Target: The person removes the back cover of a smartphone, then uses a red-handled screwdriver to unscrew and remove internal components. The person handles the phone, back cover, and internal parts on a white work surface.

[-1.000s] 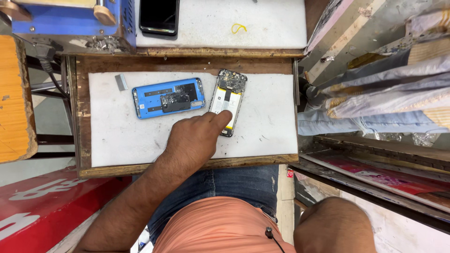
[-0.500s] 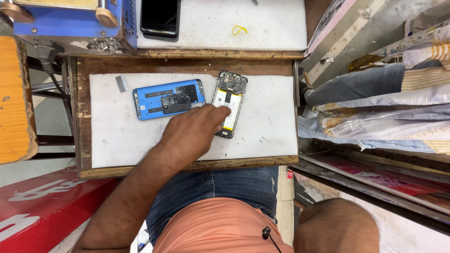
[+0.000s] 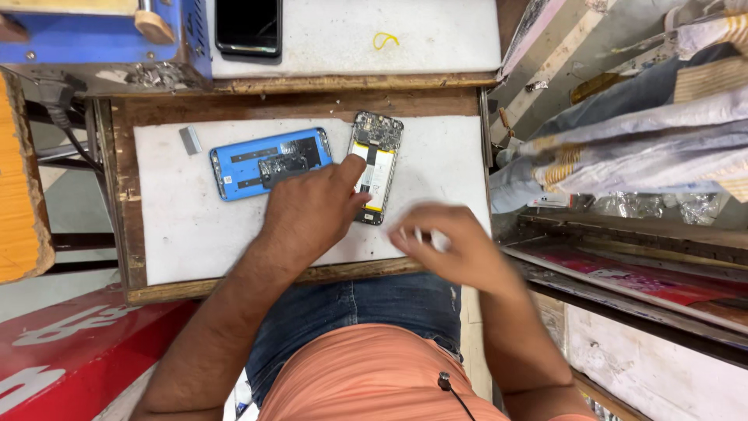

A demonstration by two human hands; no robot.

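Left hand [image 3: 312, 214] resting on the white surface [image 3: 195, 234], fingers loosely curled, index fingertip pressed on the opened phone [image 3: 374, 166] with its yellow-and-white battery showing. Opened phone lying flat, lengthwise away from the body, just beyond the left fingertips, circuit board at its far end. Right hand [image 3: 448, 249] blurred, hovering low over the near right part of the surface, fingers bent toward each other around something small and pale; cannot tell whether pinched shut or what is held. Right hand just beside the left, apart from the opened phone. Blue back cover [image 3: 269, 164] flat on the surface directly beyond the left wrist, touching nothing held, near the opened phone's left side. Small grey piece [image 3: 190, 139] farther left of the cover, well apart from both hands. Black phone [image 3: 248, 28] and yellow loop [image 3: 385, 39] on the far surface, well beyond both hands.
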